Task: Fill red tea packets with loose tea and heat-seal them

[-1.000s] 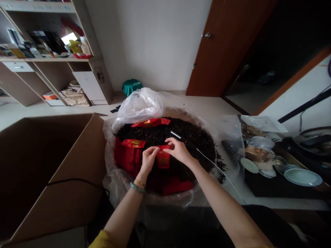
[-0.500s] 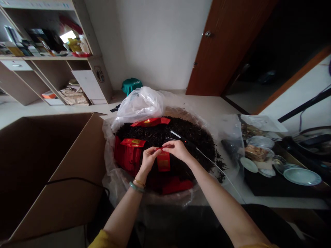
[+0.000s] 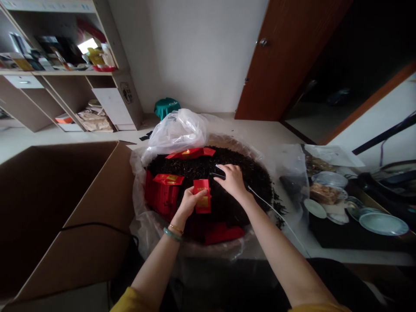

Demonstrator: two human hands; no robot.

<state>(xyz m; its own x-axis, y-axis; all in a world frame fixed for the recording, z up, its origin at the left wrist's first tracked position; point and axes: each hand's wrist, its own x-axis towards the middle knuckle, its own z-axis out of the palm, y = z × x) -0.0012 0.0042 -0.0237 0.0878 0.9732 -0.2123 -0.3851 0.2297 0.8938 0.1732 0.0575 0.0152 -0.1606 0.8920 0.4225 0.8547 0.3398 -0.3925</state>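
My left hand (image 3: pixel 189 200) pinches a small red packet (image 3: pixel 203 207) with gold print, thumb across its face, upright over a heap of dark dried leaves (image 3: pixel 256 173). To its right, my right hand (image 3: pixel 233 181) is wrapped over a black handheld bag sealer (image 3: pixel 219 176) lying on the leaves. The sealer's two slim arms stick out past my fingers; its body is hidden under my palm. A white cord (image 3: pixel 273 210) trails toward the table edge. Left of my left hand stand several stacked red packets (image 3: pixel 162 199), with another red packet (image 3: pixel 168 179) on top.
A clear plastic bag (image 3: pixel 182 130) lines the round container of leaves. Red packets lie at its far side (image 3: pixel 191 153) and near side (image 3: pixel 224 234). An open cardboard box (image 3: pixel 94 225) stands left. At right are a dark tray (image 3: pixel 338 236), a tub (image 3: pixel 325 190) and dishes.
My right hand has let go of the packet's top edge and moved right onto the sealer. My left hand keeps the packet, now held slightly higher and with the thumb on its front.
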